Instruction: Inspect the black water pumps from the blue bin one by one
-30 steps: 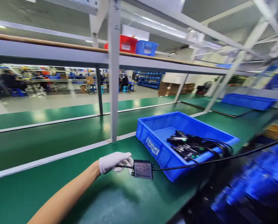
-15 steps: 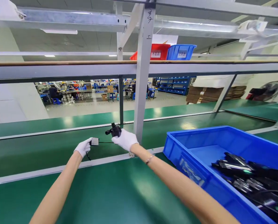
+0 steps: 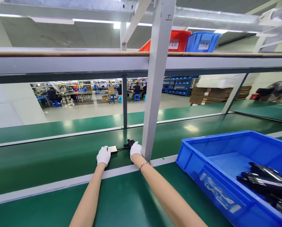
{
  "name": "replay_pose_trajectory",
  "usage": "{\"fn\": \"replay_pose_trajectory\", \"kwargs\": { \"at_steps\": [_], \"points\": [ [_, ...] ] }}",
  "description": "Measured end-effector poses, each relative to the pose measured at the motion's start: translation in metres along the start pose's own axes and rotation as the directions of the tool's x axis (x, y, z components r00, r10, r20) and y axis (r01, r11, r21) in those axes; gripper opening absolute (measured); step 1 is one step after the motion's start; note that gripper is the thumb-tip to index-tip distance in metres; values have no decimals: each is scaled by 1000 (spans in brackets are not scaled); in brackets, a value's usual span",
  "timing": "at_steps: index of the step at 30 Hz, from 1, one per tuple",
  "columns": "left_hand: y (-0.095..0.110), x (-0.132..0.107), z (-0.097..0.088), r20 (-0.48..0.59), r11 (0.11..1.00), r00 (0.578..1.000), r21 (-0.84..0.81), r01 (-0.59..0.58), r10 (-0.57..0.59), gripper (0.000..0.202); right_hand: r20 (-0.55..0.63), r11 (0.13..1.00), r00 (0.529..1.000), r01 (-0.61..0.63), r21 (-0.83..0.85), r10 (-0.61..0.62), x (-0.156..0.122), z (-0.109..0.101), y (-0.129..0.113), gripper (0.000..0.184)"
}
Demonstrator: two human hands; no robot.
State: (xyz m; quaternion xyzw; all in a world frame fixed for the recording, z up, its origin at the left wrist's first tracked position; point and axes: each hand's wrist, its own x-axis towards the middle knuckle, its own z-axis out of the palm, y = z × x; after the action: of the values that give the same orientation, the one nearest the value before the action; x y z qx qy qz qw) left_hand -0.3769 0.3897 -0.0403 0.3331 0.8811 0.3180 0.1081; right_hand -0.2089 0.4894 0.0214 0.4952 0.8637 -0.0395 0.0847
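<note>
My left hand (image 3: 104,156), in a white glove, is closed on a small flat box (image 3: 113,149) with a pale top and dark side. The box is low over the green belt (image 3: 48,159), or on it; I cannot tell which. A thin black cable (image 3: 122,148) runs from it to the right. Beside the white post, my gloved right hand (image 3: 135,150) grips a black plastic part with short spouts (image 3: 131,143). My fingers cover much of this part.
A white upright post (image 3: 156,91) stands just right of my right hand. A blue bin (image 3: 202,176) with several glossy black parts (image 3: 266,179) is at the right. Overhead, a shelf (image 3: 72,66) carries a red bin (image 3: 179,41) and a blue bin (image 3: 201,42). People sit working far behind.
Both hands have moved down toward the belt, carrying the box and the black part. My left hand has shifted right, so the two hands are closer together. The view has shifted slightly.
</note>
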Motion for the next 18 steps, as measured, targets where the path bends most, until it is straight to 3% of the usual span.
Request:
{"fn": "replay_pose_trajectory", "kwargs": {
  "at_steps": [3, 5, 7, 9, 12, 15, 18],
  "points": [
    [-8, 6, -4, 50, 993, 998, 104, -48, 43, 49, 32, 986, 996, 87, -140, -83, -13, -12, -3, 51],
    [-8, 9, -5, 79, 984, 995, 163, -75, 63, 62, 72, 956, 971, 239, -172, -229, -31, -30, 0, 39],
    [-2, 9, -5, 108, 972, 990, 210, -107, 86, 72, 117, 892, 906, 421, -165, -406, -57, -54, 13, 30],
    [6, 9, -4, 142, 961, 984, 239, -142, 110, 73, 154, 835, 846, 531, -147, -511, -84, -83, 37, 35],
    [21, 11, -3, 199, 954, 972, 246, -172, 124, 79, 251, 837, 829, 537, -105, -500, -117, -130, 100, 46],
    [34, 11, 5, 290, 953, 941, 191, -237, 176, 80, 351, 886, 834, 462, -27, -425, -137, -163, 190, 46],
    [47, 10, 20, 277, 951, 936, 157, -267, 217, 80, 279, 975, 947, 194, -107, -158, -146, -164, 284, 42]
  ]
}}
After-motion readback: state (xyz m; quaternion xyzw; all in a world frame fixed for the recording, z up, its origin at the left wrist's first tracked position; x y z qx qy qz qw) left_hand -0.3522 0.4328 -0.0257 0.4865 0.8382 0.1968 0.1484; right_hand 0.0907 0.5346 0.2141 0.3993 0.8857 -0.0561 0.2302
